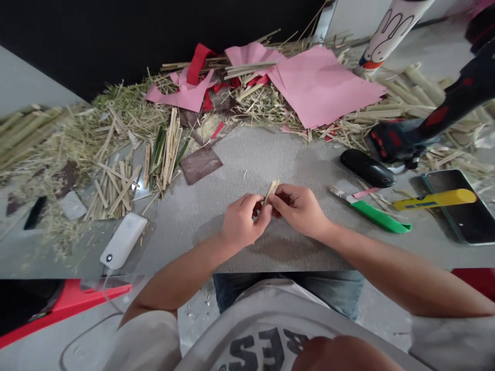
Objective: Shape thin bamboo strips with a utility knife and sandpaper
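A short, pale straw-coloured strip (273,188) is pinched between both hands above the front of the grey table. My left hand (245,219) is closed on its lower part, thumb and fingers pressed together. From the other side, my right hand (299,208) grips the same strip with thumb and index finger. Its upper end sticks out past the fingertips; the rest is hidden by the fingers. Nearest on the right lies a green-handled cutter (381,216). To the left are bundles of cut straw pieces (116,190) and a brown sandpaper-like square (201,166).
Straw and shavings (127,108) heap along the back with pink paper sheets (319,85). A white power bank (124,241) with a cable lies left. At right are a black case (367,168), yellow tool (436,199), phone (469,221), power tool (402,139) and rabbit-printed cup (390,36).
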A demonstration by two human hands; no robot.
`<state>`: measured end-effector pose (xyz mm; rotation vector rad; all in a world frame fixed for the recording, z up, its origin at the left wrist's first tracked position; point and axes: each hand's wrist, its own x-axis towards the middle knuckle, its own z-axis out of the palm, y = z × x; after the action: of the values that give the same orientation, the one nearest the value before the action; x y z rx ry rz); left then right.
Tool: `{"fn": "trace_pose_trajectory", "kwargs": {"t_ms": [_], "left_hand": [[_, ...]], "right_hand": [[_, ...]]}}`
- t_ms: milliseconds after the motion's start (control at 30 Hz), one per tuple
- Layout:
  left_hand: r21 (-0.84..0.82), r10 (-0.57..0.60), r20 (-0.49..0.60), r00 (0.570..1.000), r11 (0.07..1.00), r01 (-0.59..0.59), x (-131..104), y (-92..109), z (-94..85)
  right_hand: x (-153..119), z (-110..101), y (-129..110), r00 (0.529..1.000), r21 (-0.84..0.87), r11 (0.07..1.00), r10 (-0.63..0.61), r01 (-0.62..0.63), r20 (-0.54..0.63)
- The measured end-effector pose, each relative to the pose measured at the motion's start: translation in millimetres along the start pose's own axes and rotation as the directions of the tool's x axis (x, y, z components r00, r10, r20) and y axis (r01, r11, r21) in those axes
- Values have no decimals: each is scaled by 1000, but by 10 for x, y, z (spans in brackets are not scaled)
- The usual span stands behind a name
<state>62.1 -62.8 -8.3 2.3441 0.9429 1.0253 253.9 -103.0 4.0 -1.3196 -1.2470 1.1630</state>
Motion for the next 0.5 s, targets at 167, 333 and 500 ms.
{"fn": "trace_pose_trajectory", "kwargs": {"t_ms": [167,333,500], "left_hand": [[-129,-4,28,1000,992,7,32,6,-19],[-216,-108,4,994,971,106,10,16,3],[-201,-118,-43,992,974,107,16,8,40]], "right_hand": [[-56,0,-60,999,31,999,-42,41,34],[-55,28,-44,997,45,997,-66,64,39],[-41,46,-25,999,64,998,-30,29,10]]}}
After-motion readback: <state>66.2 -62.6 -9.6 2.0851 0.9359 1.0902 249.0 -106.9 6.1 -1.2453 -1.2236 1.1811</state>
